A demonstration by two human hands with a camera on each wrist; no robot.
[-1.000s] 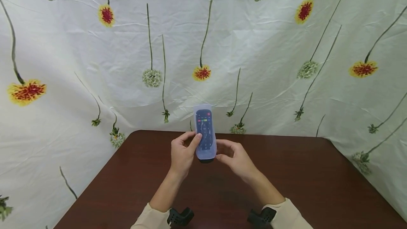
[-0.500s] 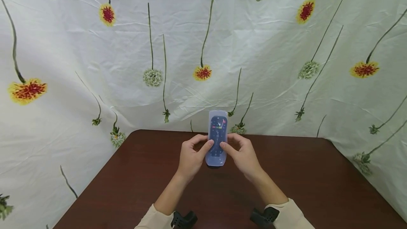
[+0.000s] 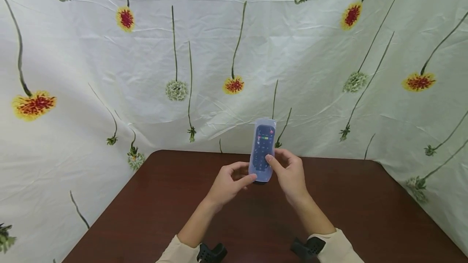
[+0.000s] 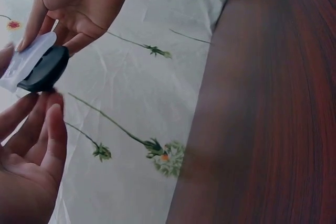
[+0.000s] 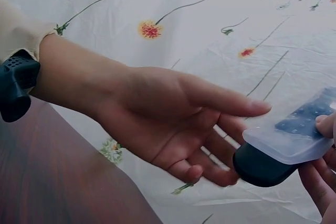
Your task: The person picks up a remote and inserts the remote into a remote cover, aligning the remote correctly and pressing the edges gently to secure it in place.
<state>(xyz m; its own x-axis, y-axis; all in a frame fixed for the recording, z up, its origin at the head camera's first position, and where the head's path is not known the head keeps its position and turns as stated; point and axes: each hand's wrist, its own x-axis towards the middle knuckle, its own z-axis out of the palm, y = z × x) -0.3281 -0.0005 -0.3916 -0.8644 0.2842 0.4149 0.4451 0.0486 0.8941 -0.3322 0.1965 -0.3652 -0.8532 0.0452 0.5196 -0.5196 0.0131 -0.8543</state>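
A dark remote control [image 3: 264,143] with small buttons, in a translucent bluish-white sleeve cover [image 3: 252,169], stands upright above the far part of the table. Its black lower end [image 5: 262,169] sticks out of the cover. My right hand [image 3: 292,175] grips the remote by its right side, thumb on the front, fingers behind. At the lower left is my left hand [image 3: 224,186], its thumb apart from the other fingers. In the right wrist view the left hand [image 5: 157,116] has its thumb off the cover and its fingertips close to the black end.
A dark reddish-brown table [image 3: 164,198] with rounded far corners lies beneath the hands. Behind it hangs a white cloth [image 3: 146,60] printed with flowers. Black wrist cameras [image 3: 212,251] are worn at both beige sleeves [image 3: 340,246].
The remote has moved right, dipping and then rising again. The left hand has slid down from the remote's side to its lower end; the right hand now grips it, thumb on the front.
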